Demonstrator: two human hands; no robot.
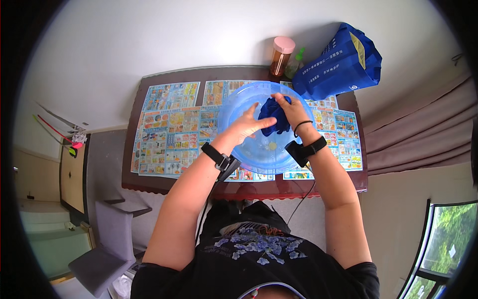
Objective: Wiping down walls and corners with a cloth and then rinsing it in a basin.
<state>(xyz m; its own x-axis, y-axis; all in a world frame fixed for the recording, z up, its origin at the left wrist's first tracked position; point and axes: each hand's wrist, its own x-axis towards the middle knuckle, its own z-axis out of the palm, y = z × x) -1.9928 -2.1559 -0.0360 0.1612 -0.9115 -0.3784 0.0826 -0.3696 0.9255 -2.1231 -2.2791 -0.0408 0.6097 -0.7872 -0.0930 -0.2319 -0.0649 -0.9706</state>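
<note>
A dark blue cloth [274, 117] is bunched up over a translucent blue plastic basin [239, 157] with some water and a small pale yellowish round thing [272, 145] in it. My right hand [295, 112] grips the cloth from its right side, thumb on top. On the other side my left hand [249, 125] has its fingers spread, the thumb tip at the cloth's left edge; whether it presses on the cloth is unclear. Black straps with small devices sit on both wrists.
Printed leaflets [168, 130] cover much of the dark table [132, 149]. Behind the basin stand a pink-lidded bottle [281, 56], a green-topped spray bottle [295, 65] and a blue bag [336, 67]. A grey chair [112, 239] is at the left; thin cables hang from my wrists.
</note>
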